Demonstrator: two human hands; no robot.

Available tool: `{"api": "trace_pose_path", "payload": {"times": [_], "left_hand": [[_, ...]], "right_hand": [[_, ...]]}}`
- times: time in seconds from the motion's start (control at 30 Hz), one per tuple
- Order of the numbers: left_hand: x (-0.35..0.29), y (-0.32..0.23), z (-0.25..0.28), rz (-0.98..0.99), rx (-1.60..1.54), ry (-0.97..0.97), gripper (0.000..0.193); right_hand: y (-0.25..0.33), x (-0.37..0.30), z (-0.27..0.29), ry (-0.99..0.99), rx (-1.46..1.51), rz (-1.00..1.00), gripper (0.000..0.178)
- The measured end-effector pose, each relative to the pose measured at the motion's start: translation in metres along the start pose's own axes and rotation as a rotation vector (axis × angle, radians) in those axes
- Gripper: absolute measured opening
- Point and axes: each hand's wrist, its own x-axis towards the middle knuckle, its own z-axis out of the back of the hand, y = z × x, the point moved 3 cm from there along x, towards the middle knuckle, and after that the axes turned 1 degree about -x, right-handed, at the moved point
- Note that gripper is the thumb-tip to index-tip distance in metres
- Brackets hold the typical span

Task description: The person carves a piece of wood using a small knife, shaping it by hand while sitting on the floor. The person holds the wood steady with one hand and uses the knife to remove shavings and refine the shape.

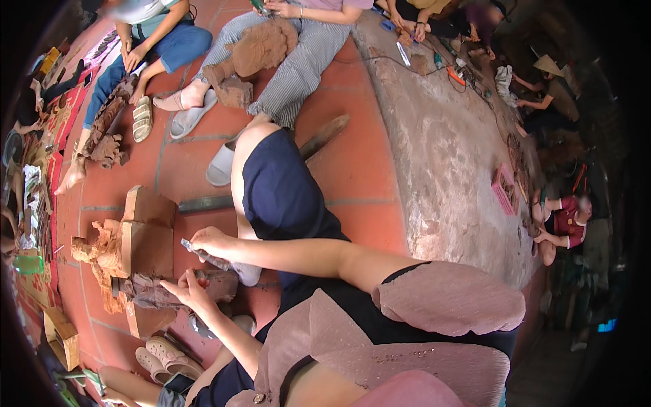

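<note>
My right hand (211, 243) is closed on a slim grey tool (187, 245) with a pale end; its exact kind is unclear. Just below it, my left hand (190, 292) reaches over a dark brown wood carving (146, 290). The left index finger is stretched out along the carving, close to or touching its surface, and the other fingers are partly bent. That carving lies on its side against a reddish-brown wooden block (150, 249). A lighter, orange-brown carved figure (102, 252) is beside the block's left side.
Pink clogs (169, 359) and a small wooden box (62, 339) are near the lower left. Ahead, seated people have a large wood carving (263, 47) and grey slippers (222, 163) by them. A pink basket (505, 188) stands at right on the raised concrete (447, 156).
</note>
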Motion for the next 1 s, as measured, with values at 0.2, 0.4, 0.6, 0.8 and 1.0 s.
{"api": "trace_pose_path", "payload": {"times": [0.2, 0.4, 0.6, 0.8, 1.0], "left_hand": [[-0.012, 0.022, -0.022, 0.196, -0.329, 0.394, 0.03], [-0.022, 0.021, -0.034, 0.191, -0.339, 0.394, 0.022], [-0.019, 0.033, -0.028, 0.171, -0.301, 0.515, 0.01], [-0.016, 0.01, -0.01, 0.242, -0.456, 0.337, 0.01], [-0.021, -0.005, -0.007, 0.249, -0.438, 0.287, 0.008]], "right_hand": [[0.0, -0.004, 0.001, -0.059, -0.055, 0.076, 0.013], [-0.001, -0.002, 0.015, -0.083, -0.106, 0.263, 0.01], [0.014, -0.013, 0.013, -0.142, -0.349, 0.233, 0.018], [0.033, -0.034, 0.001, -0.163, -0.997, 0.774, 0.039], [0.032, -0.04, -0.033, 0.0, -1.189, 1.054, 0.038]]}}
